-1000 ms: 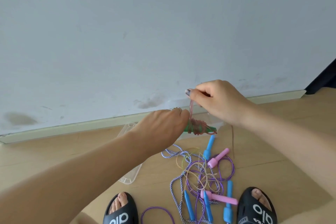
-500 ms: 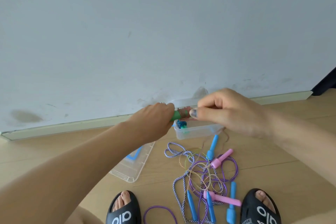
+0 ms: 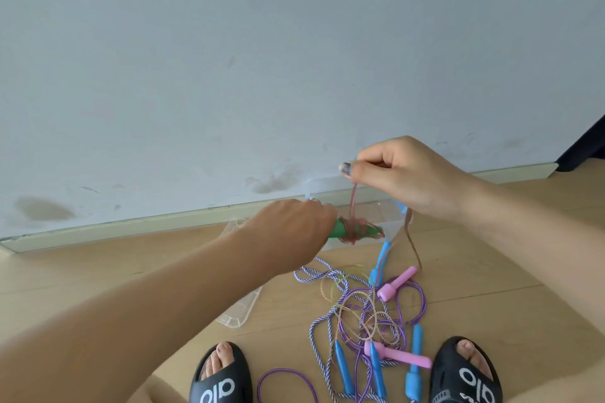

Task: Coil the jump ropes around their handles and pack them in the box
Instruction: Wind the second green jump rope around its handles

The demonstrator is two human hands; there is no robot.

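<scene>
I have my left hand (image 3: pixel 294 232) wrapped around one end of the green handles (image 3: pixel 340 232), holding them level above the floor (image 3: pixel 98 288), just in front of the clear box (image 3: pixel 389 229) that sits against the skirting at the floor's far edge. A pinkish-brown rope (image 3: pixel 354 203) is wound in a thick bundle around the middle of those handles, and my right hand (image 3: pixel 402 173) is raised above them, thumb and forefinger pinching the rope so it runs straight up from the coil. A loose tail of the same rope hangs down from under my right hand to the floor beside the box. The clear lid (image 3: pixel 242 311) lies flat on the floor under my left forearm. Nearer to me, between my two black sandals (image 3: pixel 219 383), lies a tangle of uncoiled ropes (image 3: pixel 360 314): purple, striped and thin gold cords with blue handles (image 3: pixel 342 366) and pink handles (image 3: pixel 397 281) mixed in.
</scene>
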